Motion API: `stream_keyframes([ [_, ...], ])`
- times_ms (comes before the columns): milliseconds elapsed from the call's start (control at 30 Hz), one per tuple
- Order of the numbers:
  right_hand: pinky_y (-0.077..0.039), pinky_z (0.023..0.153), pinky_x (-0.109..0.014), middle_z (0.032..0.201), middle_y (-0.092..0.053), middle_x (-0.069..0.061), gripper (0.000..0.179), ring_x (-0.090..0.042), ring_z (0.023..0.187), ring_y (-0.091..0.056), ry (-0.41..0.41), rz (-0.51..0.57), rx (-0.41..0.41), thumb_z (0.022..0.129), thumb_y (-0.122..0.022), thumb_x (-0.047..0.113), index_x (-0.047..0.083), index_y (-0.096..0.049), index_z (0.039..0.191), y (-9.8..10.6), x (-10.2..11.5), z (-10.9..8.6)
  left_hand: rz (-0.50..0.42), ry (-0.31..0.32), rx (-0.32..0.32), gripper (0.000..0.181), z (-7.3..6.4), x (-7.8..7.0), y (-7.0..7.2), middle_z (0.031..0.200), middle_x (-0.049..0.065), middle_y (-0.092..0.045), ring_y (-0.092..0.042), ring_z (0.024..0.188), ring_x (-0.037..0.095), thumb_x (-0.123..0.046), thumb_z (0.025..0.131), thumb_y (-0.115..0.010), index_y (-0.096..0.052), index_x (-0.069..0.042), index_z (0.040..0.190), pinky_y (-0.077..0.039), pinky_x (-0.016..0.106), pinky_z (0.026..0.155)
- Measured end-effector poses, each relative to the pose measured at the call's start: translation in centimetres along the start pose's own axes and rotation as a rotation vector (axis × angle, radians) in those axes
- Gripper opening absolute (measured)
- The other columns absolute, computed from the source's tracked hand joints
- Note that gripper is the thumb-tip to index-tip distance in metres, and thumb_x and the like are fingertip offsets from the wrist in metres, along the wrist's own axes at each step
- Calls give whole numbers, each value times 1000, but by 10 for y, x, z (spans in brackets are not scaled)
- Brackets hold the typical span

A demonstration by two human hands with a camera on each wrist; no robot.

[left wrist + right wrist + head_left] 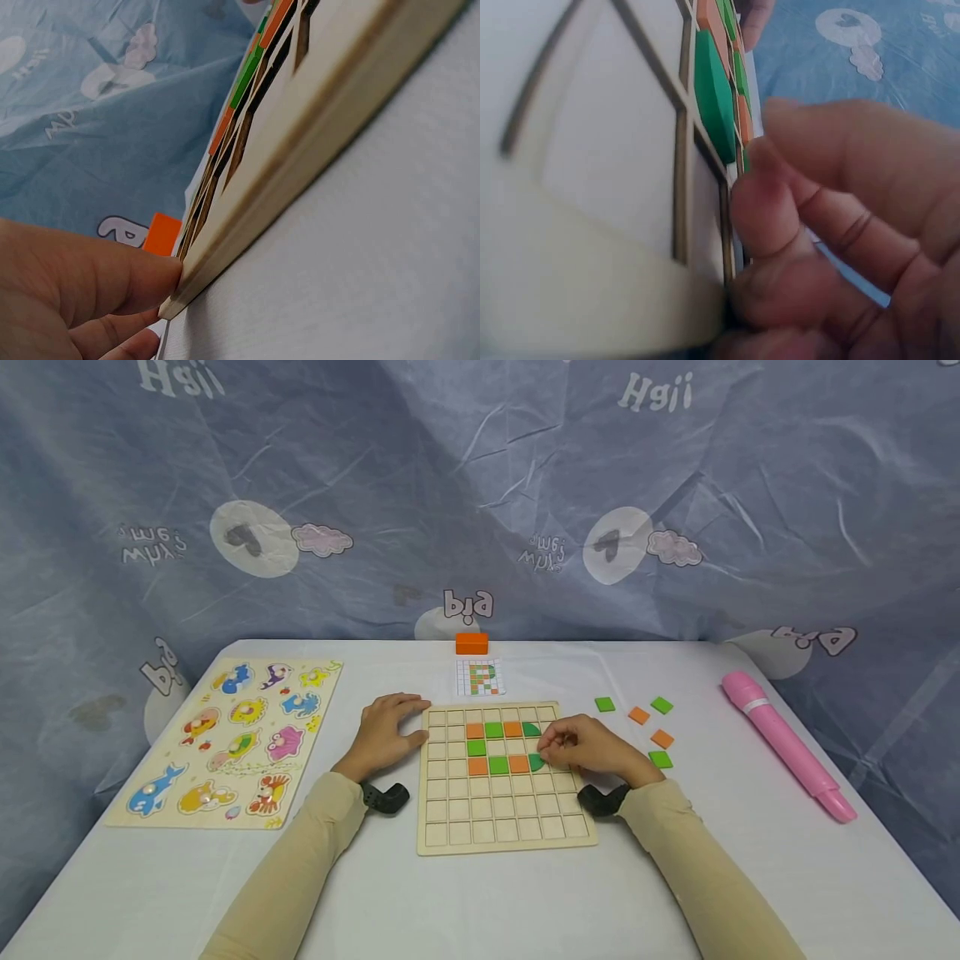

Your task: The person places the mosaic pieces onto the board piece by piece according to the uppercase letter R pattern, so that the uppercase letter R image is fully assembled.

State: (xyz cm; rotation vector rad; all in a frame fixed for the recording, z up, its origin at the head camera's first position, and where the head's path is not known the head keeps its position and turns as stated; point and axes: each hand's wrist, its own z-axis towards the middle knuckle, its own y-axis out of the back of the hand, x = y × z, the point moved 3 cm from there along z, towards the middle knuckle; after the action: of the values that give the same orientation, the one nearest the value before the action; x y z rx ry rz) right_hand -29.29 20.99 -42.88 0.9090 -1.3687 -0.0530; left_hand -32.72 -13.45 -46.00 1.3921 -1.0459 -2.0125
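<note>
Head view: where's the nearer dark-green, round-sided flat tile (536, 764)?

— On the pale wooden grid board (506, 850), toward its right edge, beside the right hand (588, 746). Fingertips together; can't tell if they clamp anything.

— Left hand (382, 737)?

— Thumb and index apart, at the board's left edge, far corner.

— Handling?

— Tile's likely light, stiff, slightly slick; pinch opposite sides.

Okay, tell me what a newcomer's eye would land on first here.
Probably the pale grid board mid-table, its orange and green tiles vivid between the left hand and right hand. Next, perhaps the long pink stick at far right, then the colourful animal puzzle at left.
</note>
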Motion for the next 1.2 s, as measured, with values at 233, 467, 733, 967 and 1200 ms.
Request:
stream_keyframes([
  [233, -43, 56, -26, 89, -68, -5, 21, -12, 62, -50, -68, 95, -3, 103, -69, 8, -5, -73, 119, 15, -6, -6, -3, 4, 3, 53, 1, 0, -1, 155, 16, -59, -42, 151, 42, -23, 95, -74, -68, -7, 145, -24, 64, 123],
  [467, -45, 60, -26, 95, -67, -11, 28, -14, 66, -51, -119, 130, -97, 105, -71, 15, -6, -71, 124, 39, -15, -25, -3, 0, 4, 53, 1, -1, -3, 155, 16, -60, -43, 150, 41, -23, 95, -75, -69, -7, 145, -26, 65, 123],
  [733, -49, 61, -27, 108, -71, -16, 33, -16, 65, -54, -131, 137, -183, 106, -68, 13, -8, -67, 132, 61, -30, -58, 0, 5, -2, 53, 0, 0, -1, 154, 16, -60, -43, 150, 41, -23, 94, -74, -69, -6, 144, -25, 65, 123],
  [967, -51, 60, -28, 88, -66, -6, 32, -18, 62, -55, -96, 91, -262, 106, -69, 11, -9, -67, 131, 78, -45, -97, -2, 7, 4, 53, -1, 1, -2, 155, 16, -59, -42, 151, 41, -23, 95, -73, -68, -7, 145, -24, 65, 124],
  [1200, -50, 57, -27, 100, -76, 6, 24, -15, 67, -58, -80, 76, -301, 105, -70, 8, -5, -71, 125, 88, -62, -126, 1, -1, 3, 53, 0, 1, -1, 155, 16, -59, -42, 151, 42, -23, 96, -74, -68, -7, 145, -24, 65, 124],
])
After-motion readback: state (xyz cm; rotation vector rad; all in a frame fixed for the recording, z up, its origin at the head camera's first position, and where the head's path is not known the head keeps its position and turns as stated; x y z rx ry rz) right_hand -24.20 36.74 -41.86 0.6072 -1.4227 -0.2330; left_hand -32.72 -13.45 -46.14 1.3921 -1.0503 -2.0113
